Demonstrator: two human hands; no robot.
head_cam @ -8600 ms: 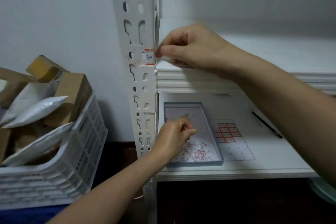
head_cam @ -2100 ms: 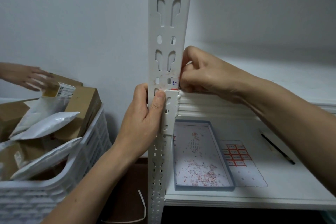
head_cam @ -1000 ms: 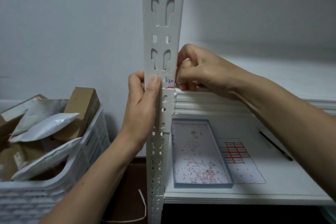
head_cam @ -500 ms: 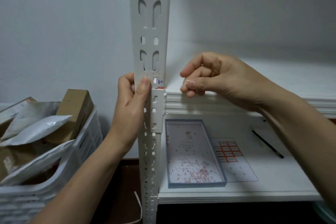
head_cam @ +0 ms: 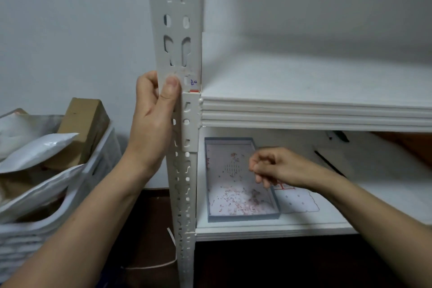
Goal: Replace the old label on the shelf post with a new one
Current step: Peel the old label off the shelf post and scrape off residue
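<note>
Gripping the upright shelf post (head_cam: pixel 178 37), the left hand (head_cam: pixel 154 121) thumbs beside the old label (head_cam: pixel 193 83), handwritten "20", red-edged below. The right hand (head_cam: pixel 275 167) pinches closed over the tray (head_cam: pixel 210 218).

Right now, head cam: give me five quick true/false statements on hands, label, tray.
1. The left hand holds the shelf post, thumb pressed on its front face. True.
2. The right hand is up at the label. False: it hangs low over the grey tray on the lower shelf, fingers pinched together.
3. A label with blue handwriting and a red strip sits on the post just above the upper shelf edge. True.
4. The grey tray is clean. False: small reddish scraps litter its floor.
5. The black pen lies inside the tray. False: it lies on the shelf to the right of the tray.
</note>
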